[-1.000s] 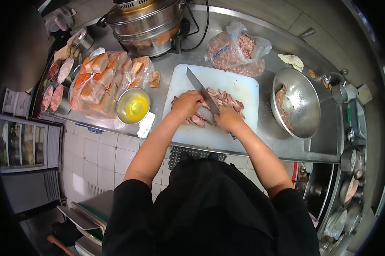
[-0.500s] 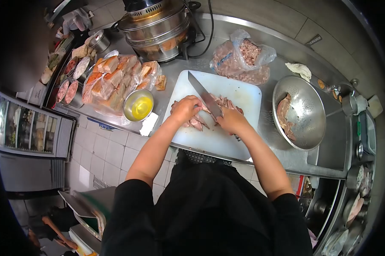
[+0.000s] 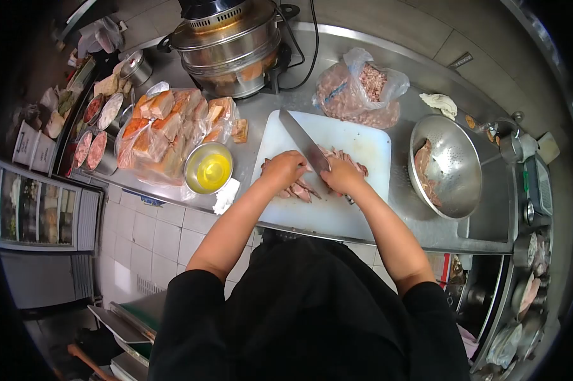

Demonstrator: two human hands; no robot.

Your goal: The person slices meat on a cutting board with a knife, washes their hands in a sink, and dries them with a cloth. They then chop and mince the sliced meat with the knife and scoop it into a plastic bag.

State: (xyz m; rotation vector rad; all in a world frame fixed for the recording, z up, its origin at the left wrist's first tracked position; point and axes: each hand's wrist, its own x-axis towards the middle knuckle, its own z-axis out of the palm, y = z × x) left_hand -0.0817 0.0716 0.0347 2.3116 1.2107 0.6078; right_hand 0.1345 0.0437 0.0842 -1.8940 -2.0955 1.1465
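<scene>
My right hand (image 3: 342,176) is closed round the handle of a large kitchen knife (image 3: 302,141), whose wide blade points away and to the left over a white cutting board (image 3: 369,209). On the board my left hand (image 3: 282,170) has its fingers curled down on raw meat (image 3: 300,190), just left of the blade. Strips of cut meat (image 3: 343,155) lie behind the knife and to its right. Part of the meat is hidden under my left fingers.
Left of the board stand a metal bowl of yellow liquid (image 3: 210,169) and bagged meat blocks (image 3: 166,127). A steel colander (image 3: 454,162) holding a piece of meat is at the right. Behind are a bag of minced-looking meat (image 3: 362,89) and a round cooker (image 3: 229,51).
The view has shifted slightly. My left fingers have curled further over the meat at the left of the blade, and the knife stays in my right hand.
</scene>
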